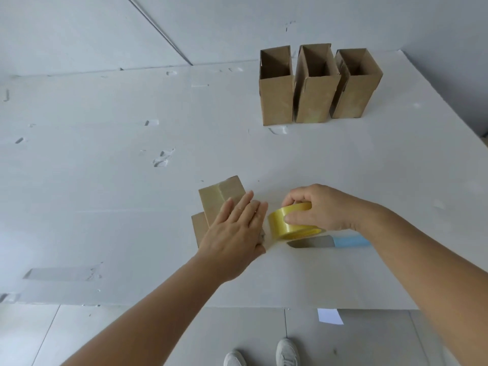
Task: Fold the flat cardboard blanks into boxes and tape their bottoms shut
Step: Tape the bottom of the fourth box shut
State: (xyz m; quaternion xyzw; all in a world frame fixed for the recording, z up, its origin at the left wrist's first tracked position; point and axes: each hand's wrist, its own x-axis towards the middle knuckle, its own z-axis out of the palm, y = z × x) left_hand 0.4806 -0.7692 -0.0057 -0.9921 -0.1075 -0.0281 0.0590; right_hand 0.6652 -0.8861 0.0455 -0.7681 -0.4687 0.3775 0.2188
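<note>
A person standing at a white tabletop (105, 207) tapes the bottom of a cardboard box (221, 196) lying on its side just below the centre of the frame. The left hand (235, 231), fingers straight and spread, presses flat on the box, apparently to keep the flaps closed and the box from sliding while the tape runs over it. The right hand (319, 207) curls its fingers and thumb round a roll of yellowish clear tape (290, 220) held just beside the box's right edge; a glossy strip already shows along the box's upper face, so the seam seems partly covered. A utility knife (330, 241) with a pale blue handle lies on the tabletop right under the roll, within easy reach, probably for cutting the strip. In the upper right of the frame three finished boxes (317, 85) stand upright in a close row, open tops up, parked well apart from the work. White shoes (287, 352) show at the bottom edge
</note>
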